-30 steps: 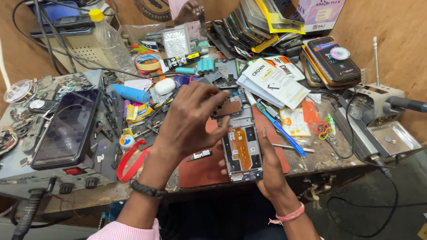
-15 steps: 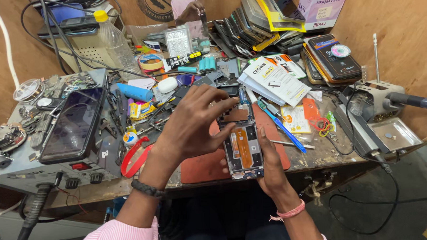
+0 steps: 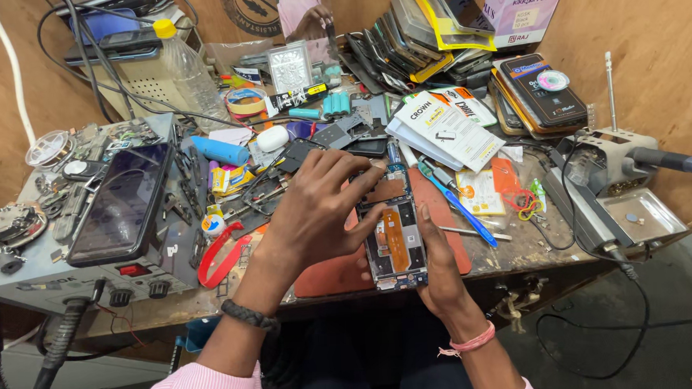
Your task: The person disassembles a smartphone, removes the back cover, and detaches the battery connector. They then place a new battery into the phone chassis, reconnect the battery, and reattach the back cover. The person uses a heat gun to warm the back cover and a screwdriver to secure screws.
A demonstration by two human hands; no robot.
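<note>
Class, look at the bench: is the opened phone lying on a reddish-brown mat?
Yes: the opened phone, held by the left hand and right hand, lies on the reddish-brown mat.

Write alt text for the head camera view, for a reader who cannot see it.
Two bare hands work on an opened phone lying on a reddish mat: the left hand reaches over its top end, the right hand steadies its right edge. Around it the wooden bench is crowded with tools, phone parts and cartons, with a dark-screened phone on a grey machine at left.
</note>
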